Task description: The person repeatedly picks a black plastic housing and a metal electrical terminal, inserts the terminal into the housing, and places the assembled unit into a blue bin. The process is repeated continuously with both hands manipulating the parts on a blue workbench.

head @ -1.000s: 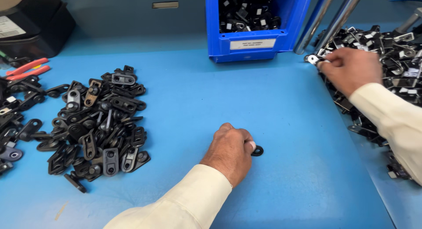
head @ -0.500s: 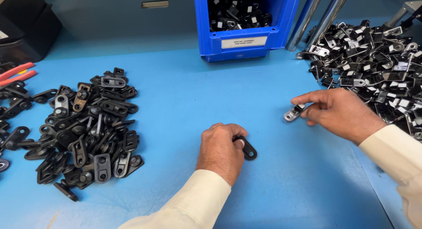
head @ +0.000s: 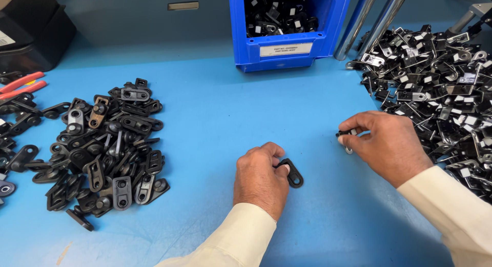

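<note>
Blue matting covers the bench (head: 205,118) under both hands. The left hand (head: 260,179) rests knuckles-up on it, fingers curled, pinching one end of a small black bracket (head: 294,173) with a round hole; the bracket lies flat on the mat, sticking out just to the right of the thumb and fingertips. To the right, well apart from it, the right hand (head: 385,144) hovers low with its fingertips closed on a small black-and-silver clip (head: 346,140), which is mostly hidden by the fingers, so its shape is hard to tell. Both wrists wear cream sleeves.

Beyond the hands, between them and slightly farther from the person, stands an open blue plastic bin (head: 287,46) with a white label on its front wall; inside it lies a jumble of black parts with pale stickers (head: 279,13). Just right of the bin rise two slanting metal tubes (head: 369,23). Right of the right hand, almost touching it, spreads a loose heap of black-and-silver clips (head: 441,93). Well left of the left hand sits a pile of black brackets (head: 105,149). Farther left lie red-handled pliers (head: 20,85) and a black box (head: 31,28).
</note>
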### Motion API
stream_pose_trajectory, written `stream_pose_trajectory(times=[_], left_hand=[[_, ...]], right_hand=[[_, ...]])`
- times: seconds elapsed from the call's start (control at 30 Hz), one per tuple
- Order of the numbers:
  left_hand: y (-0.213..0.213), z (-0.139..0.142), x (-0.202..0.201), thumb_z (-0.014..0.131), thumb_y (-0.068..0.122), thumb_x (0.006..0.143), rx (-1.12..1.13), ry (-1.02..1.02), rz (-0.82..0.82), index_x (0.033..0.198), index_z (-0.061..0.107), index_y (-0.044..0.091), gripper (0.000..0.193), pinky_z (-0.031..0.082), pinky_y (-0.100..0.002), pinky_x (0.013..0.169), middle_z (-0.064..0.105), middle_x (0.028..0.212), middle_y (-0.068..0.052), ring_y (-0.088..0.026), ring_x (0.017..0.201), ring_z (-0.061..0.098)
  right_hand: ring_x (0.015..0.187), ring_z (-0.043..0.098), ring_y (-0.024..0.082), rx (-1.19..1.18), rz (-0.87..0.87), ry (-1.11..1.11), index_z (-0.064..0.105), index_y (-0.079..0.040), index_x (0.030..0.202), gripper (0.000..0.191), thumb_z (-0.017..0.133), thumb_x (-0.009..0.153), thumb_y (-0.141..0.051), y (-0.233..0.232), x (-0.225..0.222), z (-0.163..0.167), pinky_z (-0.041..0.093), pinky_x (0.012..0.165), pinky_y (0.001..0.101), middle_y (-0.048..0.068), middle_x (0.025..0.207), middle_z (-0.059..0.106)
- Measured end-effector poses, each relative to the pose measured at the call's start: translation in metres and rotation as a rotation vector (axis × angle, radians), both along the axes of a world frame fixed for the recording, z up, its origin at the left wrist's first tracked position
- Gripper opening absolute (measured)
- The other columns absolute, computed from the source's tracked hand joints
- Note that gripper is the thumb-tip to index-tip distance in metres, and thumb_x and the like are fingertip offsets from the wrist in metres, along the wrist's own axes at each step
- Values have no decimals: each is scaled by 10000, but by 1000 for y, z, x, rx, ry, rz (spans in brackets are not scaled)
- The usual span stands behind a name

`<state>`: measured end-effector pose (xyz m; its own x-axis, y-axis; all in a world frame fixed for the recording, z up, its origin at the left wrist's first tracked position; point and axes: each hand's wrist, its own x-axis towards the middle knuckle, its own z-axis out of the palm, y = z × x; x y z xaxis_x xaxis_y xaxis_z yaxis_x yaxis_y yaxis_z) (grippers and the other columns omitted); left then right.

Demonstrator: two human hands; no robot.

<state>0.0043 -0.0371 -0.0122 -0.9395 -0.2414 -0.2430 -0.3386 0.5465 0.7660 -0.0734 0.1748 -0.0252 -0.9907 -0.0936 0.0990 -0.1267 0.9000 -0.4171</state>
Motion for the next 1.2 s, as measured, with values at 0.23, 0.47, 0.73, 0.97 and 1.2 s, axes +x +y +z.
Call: stream_pose_trajectory(times=[0.23, 0.47, 0.73, 0.97, 1.2], left_hand=[[3, 4, 1, 673, 134, 923, -38, -23, -18, 1073, 740, 139, 163, 605, -361, 825, 699, 1065, -41, -212, 932, 714], [4, 1, 1, 696, 101, 890, -13, 44, 18, 1107, 703, 98, 217, 616, -360, 768, 722, 988, -90, -223, 874, 729], [11, 4, 0, 736, 101, 840, 121, 13, 98, 827, 735, 51, 52, 619, -343, 678, 762, 791, -80, -202, 702, 753], [26, 8, -6, 745, 102, 805, 87, 61, 73, 800, 746, 35, 67, 610, -361, 660, 751, 740, -128, -249, 651, 743], [39, 7, -7, 665, 97, 869, 99, -40, 16, 827, 745, 31, 111, 615, -383, 627, 750, 754, -158, -265, 646, 747]], right_hand=[[782, 755, 190, -160, -14, 82, 770, -181, 1187, 366, 786, 822, -158, -3, 21, -13, 608, 762, 325, 82, 1031, 789], [830, 764, 191, -268, -99, 245, 756, -66, 1173, 345, 805, 853, -186, -9, 34, -31, 599, 775, 314, 134, 953, 786], [765, 764, 179, -139, -27, 130, 778, -75, 1110, 332, 840, 801, -178, -10, 13, -19, 605, 740, 306, 127, 903, 790], [864, 715, 96, -891, -83, -90, 748, 13, 1161, 335, 759, 831, -44, -13, 69, -16, 572, 774, 214, 93, 985, 787], [819, 740, 110, -772, -261, -116, 753, -20, 1153, 350, 776, 806, -60, -32, 88, -15, 592, 726, 235, 78, 957, 810]])
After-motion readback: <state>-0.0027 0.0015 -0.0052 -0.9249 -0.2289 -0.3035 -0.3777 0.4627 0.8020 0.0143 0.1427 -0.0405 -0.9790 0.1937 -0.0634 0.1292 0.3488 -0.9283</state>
